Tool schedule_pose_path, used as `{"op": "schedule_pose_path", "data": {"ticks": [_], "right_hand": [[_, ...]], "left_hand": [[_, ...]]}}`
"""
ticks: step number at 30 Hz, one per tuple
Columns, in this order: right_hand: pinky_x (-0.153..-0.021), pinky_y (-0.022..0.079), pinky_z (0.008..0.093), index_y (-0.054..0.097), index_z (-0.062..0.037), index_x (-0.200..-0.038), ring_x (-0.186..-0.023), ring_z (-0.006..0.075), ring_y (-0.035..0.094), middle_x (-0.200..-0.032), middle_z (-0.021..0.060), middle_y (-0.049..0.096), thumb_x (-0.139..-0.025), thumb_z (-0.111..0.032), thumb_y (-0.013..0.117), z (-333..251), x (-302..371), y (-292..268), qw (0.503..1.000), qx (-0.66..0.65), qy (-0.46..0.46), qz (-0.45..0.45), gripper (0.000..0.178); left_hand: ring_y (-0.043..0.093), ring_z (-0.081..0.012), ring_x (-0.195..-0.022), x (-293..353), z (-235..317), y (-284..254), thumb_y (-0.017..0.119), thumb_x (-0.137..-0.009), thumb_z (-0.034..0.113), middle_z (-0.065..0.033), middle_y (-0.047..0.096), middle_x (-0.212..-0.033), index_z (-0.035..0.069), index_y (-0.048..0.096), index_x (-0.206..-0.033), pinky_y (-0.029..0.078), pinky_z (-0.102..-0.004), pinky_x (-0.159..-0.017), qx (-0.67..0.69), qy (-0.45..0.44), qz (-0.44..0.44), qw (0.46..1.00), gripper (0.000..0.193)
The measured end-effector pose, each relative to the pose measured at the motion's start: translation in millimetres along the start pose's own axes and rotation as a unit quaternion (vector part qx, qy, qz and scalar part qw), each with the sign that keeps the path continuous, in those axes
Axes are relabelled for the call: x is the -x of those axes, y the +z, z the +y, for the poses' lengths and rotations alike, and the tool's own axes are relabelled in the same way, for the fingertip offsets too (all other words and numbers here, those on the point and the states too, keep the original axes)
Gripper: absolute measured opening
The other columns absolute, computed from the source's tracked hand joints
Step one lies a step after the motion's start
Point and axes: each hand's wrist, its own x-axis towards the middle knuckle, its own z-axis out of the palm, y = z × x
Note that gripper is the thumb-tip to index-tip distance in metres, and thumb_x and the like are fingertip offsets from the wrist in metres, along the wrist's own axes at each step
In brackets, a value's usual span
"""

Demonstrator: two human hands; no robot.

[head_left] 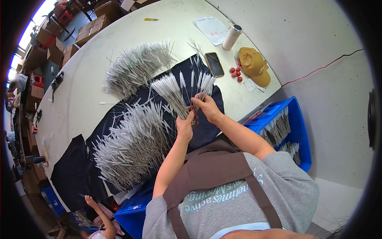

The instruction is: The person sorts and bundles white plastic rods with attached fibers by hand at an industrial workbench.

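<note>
While a worker's left hand closes its grip low around a fanned bunch of slim, white-bristled wire brushes, the right hand pinches a smaller bunch by its stems. Likely light and springy, with easily bent tips, they look best held by bare wire, above navy cloth on the pale, curved worktop.

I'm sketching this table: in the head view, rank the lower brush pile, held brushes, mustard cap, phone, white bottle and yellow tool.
1. Lower brush pile
2. Held brushes
3. Mustard cap
4. Phone and white bottle: too alike to rank
5. Yellow tool
</note>
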Motion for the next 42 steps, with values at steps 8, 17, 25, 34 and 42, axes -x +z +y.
{"op": "schedule_pose_path", "data": {"ticks": [8,17,25,34,42], "right_hand": [[-0.061,0.04,0.0212,0.055,-0.0051,-0.088,-0.067,0.0088,0.052,-0.075,0.0012,0.056,-0.084,-0.023,0.057,0,-5,-7,1.0,0.02,0.011,-0.007,0.018],[-0.053,0.04,0.0225,0.051,-0.0078,-0.078,-0.058,0.0086,0.048,-0.067,0.0,0.052,-0.088,-0.028,0.049,-6,-22,-10,0.989,-0.003,-0.008,0.15,0.023],[-0.064,0.051,0.0357,0.047,-0.0092,-0.082,-0.064,0.0173,0.056,-0.072,0.0046,0.054,-0.091,-0.028,0.043,-25,-36,-26,0.971,-0.159,-0.012,0.178,0.022],[-0.037,0.025,0.0197,0.046,-0.0106,-0.081,-0.041,0.0044,0.032,-0.056,-0.0039,0.039,-0.09,-0.027,0.047,-41,-20,-9,0.975,-0.162,-0.096,0.117,0.019],[-0.046,0.034,0.0184,0.052,-0.0035,-0.082,-0.05,0.003,0.039,-0.057,-0.0039,0.045,-0.074,-0.019,0.07,-19,-5,31,0.939,0.26,-0.155,0.161,0.025]], "left_hand": [[0.054,-0.0106,-0.067,0,0,2,0.064,-0.079,0.016,0.0004,0.057,-0.083,0.01,0.051,-0.101,0.045,-0.0241,-0.052,0.028,-0.001,-0.004,1.0,0.026],[0.061,-0.0171,-0.074,-2,4,8,0.062,-0.08,0.014,-0.0018,0.057,-0.084,0.009,0.048,-0.101,0.049,-0.0245,-0.051,0.071,-0.01,-0.034,0.997,0.026],[0.062,-0.0187,-0.081,1,23,30,0.057,-0.083,0.013,-0.0058,0.057,-0.087,0.004,0.046,-0.103,0.052,-0.0263,-0.057,0.044,0.002,-0.076,0.996,0.024],[0.06,-0.0193,-0.078,4,8,24,0.06,-0.081,0.011,-0.0062,0.056,-0.087,0.003,0.047,-0.102,0.053,-0.0323,-0.061,0.01,-0.005,-0.008,1.0,0.026],[0.058,-0.0128,-0.073,2,3,18,0.06,-0.081,0.01,-0.0033,0.056,-0.084,0.004,0.049,-0.098,0.051,-0.0282,-0.059,-0.015,0.037,0.066,0.997,0.021]]}}
